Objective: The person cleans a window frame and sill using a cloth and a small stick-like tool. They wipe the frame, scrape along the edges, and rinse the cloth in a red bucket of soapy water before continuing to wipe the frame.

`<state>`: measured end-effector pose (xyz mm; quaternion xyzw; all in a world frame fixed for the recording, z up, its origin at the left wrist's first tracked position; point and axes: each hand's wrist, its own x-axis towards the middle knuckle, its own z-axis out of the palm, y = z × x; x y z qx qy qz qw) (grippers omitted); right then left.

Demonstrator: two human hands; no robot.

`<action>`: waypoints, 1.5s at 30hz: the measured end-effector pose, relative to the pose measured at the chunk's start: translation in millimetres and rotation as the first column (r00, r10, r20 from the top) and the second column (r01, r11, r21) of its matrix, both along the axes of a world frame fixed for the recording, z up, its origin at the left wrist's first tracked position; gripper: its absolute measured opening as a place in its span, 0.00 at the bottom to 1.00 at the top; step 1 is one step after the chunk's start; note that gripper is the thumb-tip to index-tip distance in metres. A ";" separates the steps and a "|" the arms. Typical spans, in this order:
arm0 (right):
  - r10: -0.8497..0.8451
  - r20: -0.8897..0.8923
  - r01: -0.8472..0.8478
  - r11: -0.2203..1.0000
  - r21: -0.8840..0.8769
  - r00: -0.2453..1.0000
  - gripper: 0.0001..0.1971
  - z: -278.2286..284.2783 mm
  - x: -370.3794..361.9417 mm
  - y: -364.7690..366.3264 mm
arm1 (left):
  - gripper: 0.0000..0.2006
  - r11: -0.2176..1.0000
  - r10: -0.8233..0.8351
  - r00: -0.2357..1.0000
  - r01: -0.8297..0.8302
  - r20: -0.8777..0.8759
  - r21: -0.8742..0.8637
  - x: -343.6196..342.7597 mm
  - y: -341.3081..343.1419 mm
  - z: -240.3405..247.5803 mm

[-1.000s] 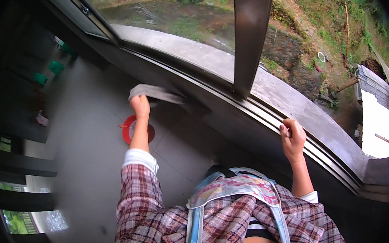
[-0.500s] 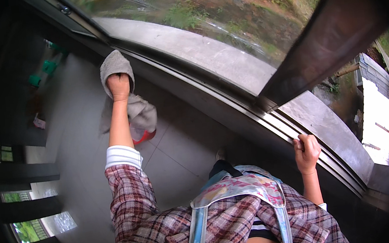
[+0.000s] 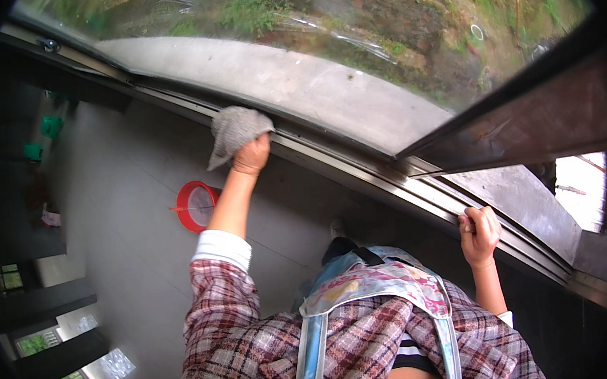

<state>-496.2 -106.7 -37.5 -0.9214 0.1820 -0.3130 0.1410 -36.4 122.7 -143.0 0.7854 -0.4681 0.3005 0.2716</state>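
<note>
A grey cloth [image 3: 236,134] is bunched in my left hand [image 3: 253,156], whose fingers are closed on it and partly covered by it. The cloth lies against the metal window track [image 3: 329,152], at the lower edge of the window glass [image 3: 287,16]. Farther right, my right hand [image 3: 480,237] rests at the same track with its fingers curled in. What those fingers close on, if anything, is hidden. A red bucket [image 3: 198,205] stands on the floor beside my left forearm.
A dark window frame post [image 3: 516,121] slants up to the right. Outside the glass lies a concrete ledge [image 3: 277,71] with a grassy bank behind. Green stools [image 3: 51,126] stand far left on the grey tiled floor [image 3: 122,207].
My left hand has moved right and onto the track with the cloth, which hung loosely before. The red bucket has come into fuller view. My right hand stays at the track.
</note>
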 end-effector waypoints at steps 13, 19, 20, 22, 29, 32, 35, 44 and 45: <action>0.144 0.153 -0.156 0.985 0.070 0.978 0.09 3.1 -10.2 -8.3 | 0.10 0.871 -0.491 0.833 0.458 -0.257 -0.177 -282.7 -108.4 -2.0; -0.014 0.336 -0.049 0.983 0.177 0.942 0.03 44.3 -91.8 -19.5 | 0.06 0.661 -0.720 0.483 0.697 -0.498 -0.278 -444.0 -177.8 42.0; -0.066 0.386 -0.015 0.979 0.203 0.920 0.03 47.8 -118.1 -21.5 | 0.07 0.606 -0.767 0.436 0.734 -0.470 -0.307 -472.1 -190.2 49.6; -0.150 0.485 0.043 0.973 0.225 0.862 0.10 69.8 -166.7 -18.9 | 0.07 0.443 -0.877 0.282 0.790 -0.390 -0.424 -522.0 -212.2 54.3; -0.388 0.783 0.297 0.916 0.269 0.487 0.16 99.4 -304.1 -19.7 | 0.07 0.366 -0.374 -0.858 0.213 -0.353 -0.906 -538.7 -218.5 105.1; -0.540 0.719 0.334 0.840 0.428 0.438 0.14 88.2 -298.4 -21.9 | 0.14 0.523 -0.370 -0.888 0.043 -0.272 -0.852 -503.7 -198.8 86.3; -0.621 0.605 0.315 0.780 0.541 0.498 0.11 76.3 -278.0 -24.3 | 0.20 0.565 -0.398 -0.866 0.027 -0.302 -0.824 -457.1 -159.4 75.6; -0.324 0.554 -0.002 0.862 0.507 0.767 0.10 63.4 -163.1 -38.9 | 0.27 0.779 -0.627 -0.020 0.003 -0.778 -0.628 -291.8 -3.1 88.4; -0.334 0.531 0.016 0.857 0.515 0.779 0.10 59.9 -150.2 -38.3 | 0.26 0.837 -0.543 0.334 0.143 -0.770 -0.528 -265.8 8.0 84.1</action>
